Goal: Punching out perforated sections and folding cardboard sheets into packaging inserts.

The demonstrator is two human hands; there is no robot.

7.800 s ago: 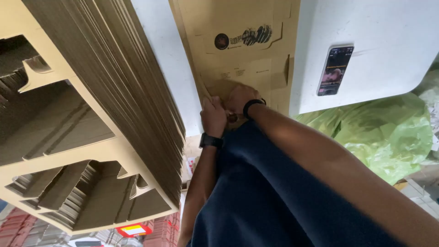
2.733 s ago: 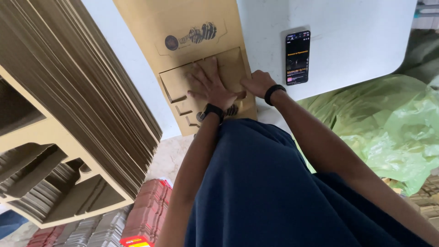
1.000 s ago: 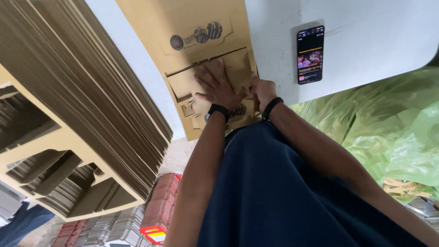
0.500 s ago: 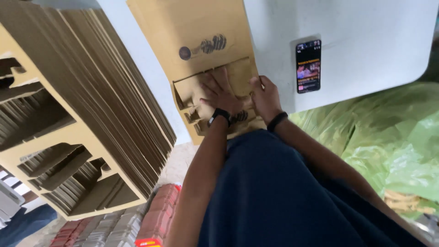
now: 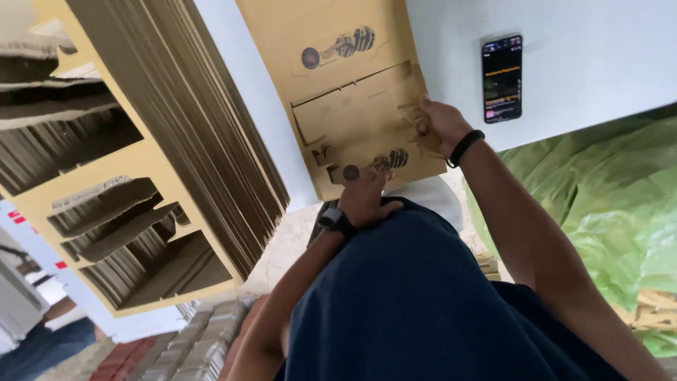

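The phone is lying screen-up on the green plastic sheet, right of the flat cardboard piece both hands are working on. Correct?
Not quite. In the head view the phone lies screen-up on the white table, not on the green plastic sheet, which sits beside the table. The rest holds: it is right of the flat cardboard piece, which the left hand and right hand both touch.

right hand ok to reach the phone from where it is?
Probably yes. The right hand rests on the cardboard blank's edge, and the phone lies face up on the white table just beyond, with nothing between them.
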